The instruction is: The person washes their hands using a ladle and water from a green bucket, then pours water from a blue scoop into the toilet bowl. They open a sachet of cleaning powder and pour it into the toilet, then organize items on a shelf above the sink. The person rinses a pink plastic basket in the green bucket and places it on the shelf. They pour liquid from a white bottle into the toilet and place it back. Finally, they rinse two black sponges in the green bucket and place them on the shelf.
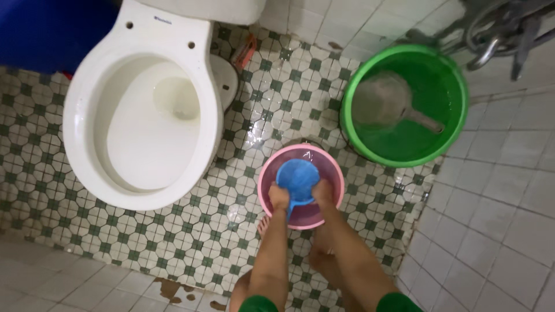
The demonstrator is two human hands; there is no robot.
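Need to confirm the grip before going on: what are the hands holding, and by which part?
Both hands hold the blue dipper inside the pink basin: left hand and right hand on opposite sides of its bowl, near the rim; its handle is free.

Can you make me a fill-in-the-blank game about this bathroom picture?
1. Both hands hold a blue scoop inside a ____ basin.
2. The bigger tub by the wall is ____.
3. A grey dipper lies in the ____ tub.
4. Left of the basin stands a white ____.

Missing words: pink; green; green; toilet.
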